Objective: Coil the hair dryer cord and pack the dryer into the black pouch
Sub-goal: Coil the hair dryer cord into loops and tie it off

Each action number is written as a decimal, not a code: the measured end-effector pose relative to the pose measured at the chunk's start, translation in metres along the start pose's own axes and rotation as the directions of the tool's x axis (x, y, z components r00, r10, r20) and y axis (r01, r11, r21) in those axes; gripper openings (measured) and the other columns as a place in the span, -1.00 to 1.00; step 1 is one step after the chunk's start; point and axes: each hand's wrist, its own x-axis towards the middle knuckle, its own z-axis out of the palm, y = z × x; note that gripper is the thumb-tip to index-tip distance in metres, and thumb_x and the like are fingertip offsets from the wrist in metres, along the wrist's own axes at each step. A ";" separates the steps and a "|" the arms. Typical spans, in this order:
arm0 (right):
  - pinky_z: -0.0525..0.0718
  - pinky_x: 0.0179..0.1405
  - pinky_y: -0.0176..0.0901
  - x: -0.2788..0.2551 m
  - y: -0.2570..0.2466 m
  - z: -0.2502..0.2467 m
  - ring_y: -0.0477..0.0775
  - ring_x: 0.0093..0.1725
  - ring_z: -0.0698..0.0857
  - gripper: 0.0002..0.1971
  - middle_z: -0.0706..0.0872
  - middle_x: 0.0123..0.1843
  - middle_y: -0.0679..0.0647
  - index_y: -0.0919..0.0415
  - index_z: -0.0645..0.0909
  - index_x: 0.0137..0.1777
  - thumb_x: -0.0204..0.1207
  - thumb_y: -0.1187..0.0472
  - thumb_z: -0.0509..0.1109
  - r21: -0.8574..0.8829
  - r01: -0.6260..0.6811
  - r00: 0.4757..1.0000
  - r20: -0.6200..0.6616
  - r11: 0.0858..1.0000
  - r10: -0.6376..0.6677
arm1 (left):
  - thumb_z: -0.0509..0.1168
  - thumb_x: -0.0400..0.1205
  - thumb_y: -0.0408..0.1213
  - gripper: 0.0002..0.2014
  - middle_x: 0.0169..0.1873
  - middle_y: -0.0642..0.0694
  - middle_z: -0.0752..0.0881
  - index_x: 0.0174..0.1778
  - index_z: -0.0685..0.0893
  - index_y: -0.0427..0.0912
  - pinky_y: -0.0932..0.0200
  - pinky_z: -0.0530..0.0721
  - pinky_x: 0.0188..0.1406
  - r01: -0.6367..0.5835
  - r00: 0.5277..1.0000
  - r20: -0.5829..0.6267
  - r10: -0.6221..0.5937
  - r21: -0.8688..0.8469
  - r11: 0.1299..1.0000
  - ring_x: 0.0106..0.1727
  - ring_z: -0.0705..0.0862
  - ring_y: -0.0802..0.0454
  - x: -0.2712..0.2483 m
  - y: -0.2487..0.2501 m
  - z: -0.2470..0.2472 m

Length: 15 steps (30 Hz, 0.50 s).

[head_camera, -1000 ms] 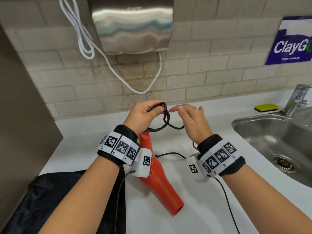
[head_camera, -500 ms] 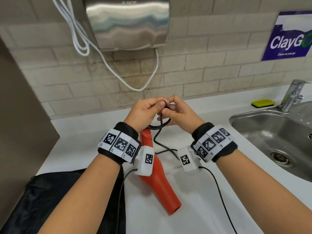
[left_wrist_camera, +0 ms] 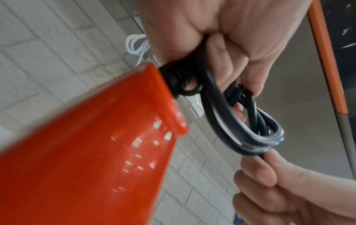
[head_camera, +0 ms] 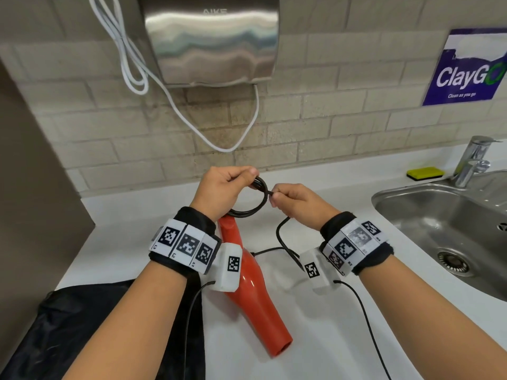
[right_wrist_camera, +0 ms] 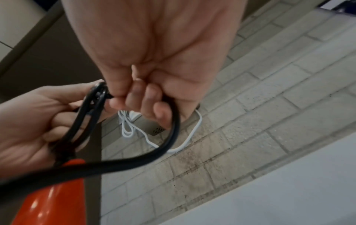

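The red hair dryer point(head_camera: 253, 292) lies on the white counter point(head_camera: 315, 333), nozzle toward me. Its black cord point(head_camera: 259, 200) is looped into a small coil above the handle end. My left hand point(head_camera: 222, 187) grips the top of the coil, with fingers curled round the loops point(left_wrist_camera: 240, 115). My right hand point(head_camera: 293, 198) pinches the cord just right of the coil, and the free cord point(right_wrist_camera: 169, 137) trails down from it to the counter. The black pouch point(head_camera: 82, 338) lies flat at the lower left, partly under my left forearm.
A steel sink point(head_camera: 444, 223) with a tap point(head_camera: 472, 160) is at the right, and a yellow sponge point(head_camera: 424, 172) lies behind it. A metal hand dryer point(head_camera: 211, 39) with a white cable point(head_camera: 131, 67) hangs on the brick wall. A brown panel point(head_camera: 30, 187) bounds the left.
My hands came together at the coil, then the right hand drew off to the right, pinching the cord. The loop in my left hand is rounder and fuller.
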 end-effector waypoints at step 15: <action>0.47 -0.31 -0.54 -0.001 -0.023 0.000 -0.24 -0.35 0.57 -0.84 0.63 -0.38 -0.10 0.30 0.66 -0.16 0.53 0.33 0.25 -0.176 0.222 0.869 -0.410 0.959 -0.276 | 0.26 0.62 -0.29 -0.80 -0.28 0.16 0.71 -0.13 0.64 0.18 0.56 0.54 0.01 -0.156 0.925 0.373 0.068 0.211 0.965 -0.21 0.65 0.47 0.009 -0.011 -0.005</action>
